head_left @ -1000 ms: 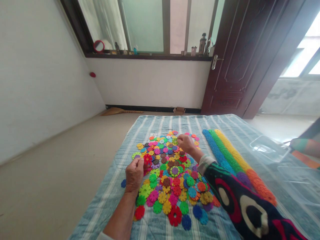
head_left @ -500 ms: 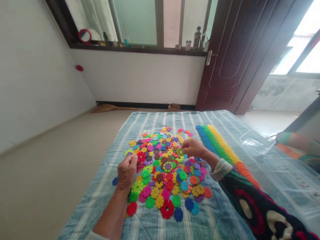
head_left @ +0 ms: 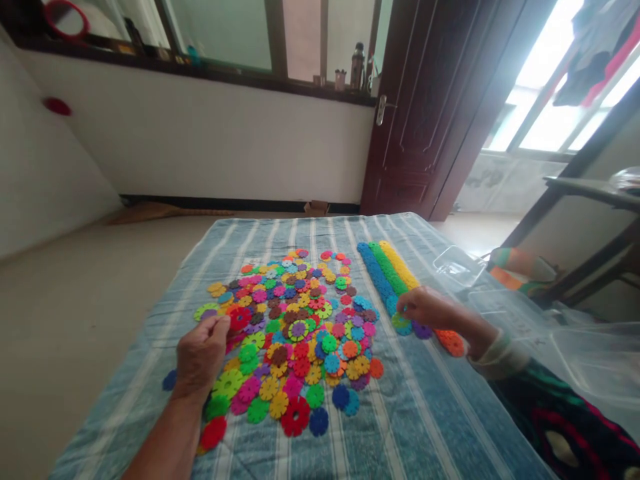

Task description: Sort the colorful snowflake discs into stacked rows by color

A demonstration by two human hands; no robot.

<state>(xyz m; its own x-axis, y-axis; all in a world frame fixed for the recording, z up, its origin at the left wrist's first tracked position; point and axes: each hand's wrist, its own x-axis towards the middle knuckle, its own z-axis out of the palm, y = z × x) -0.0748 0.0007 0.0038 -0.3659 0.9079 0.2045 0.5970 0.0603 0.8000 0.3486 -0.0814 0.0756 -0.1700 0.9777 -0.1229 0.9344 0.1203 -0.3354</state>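
Note:
A wide pile of colourful notched plastic discs (head_left: 279, 403) lies spread on the striped cloth. At its left edge my left hand (head_left: 203, 353) is closed with fingertips pinching a red disc (head_left: 240, 319). My right hand (head_left: 433, 313) is over the near ends of the sorted rows, its fingers pinched on a yellow-green disc (head_left: 399, 321). Overlapping discs form a blue row (head_left: 375, 270), a green row (head_left: 389, 265) and a yellow row (head_left: 399, 261). By the right hand lie a purple disc (head_left: 421, 331) and orange discs (head_left: 451, 343). The hand hides part of the rows.
Clear plastic boxes (head_left: 459, 257) stand along the right side of the cloth-covered table (head_left: 400, 427). Beyond the table are a dark red door (head_left: 415, 133) and a windowsill (head_left: 240, 79) with a flask (head_left: 357, 67). A broom (head_left: 150, 212) lies on the floor.
My right hand has moved right from the pile to the rows with the yellow-green disc. My left hand still holds the red disc. The camera view has turned right.

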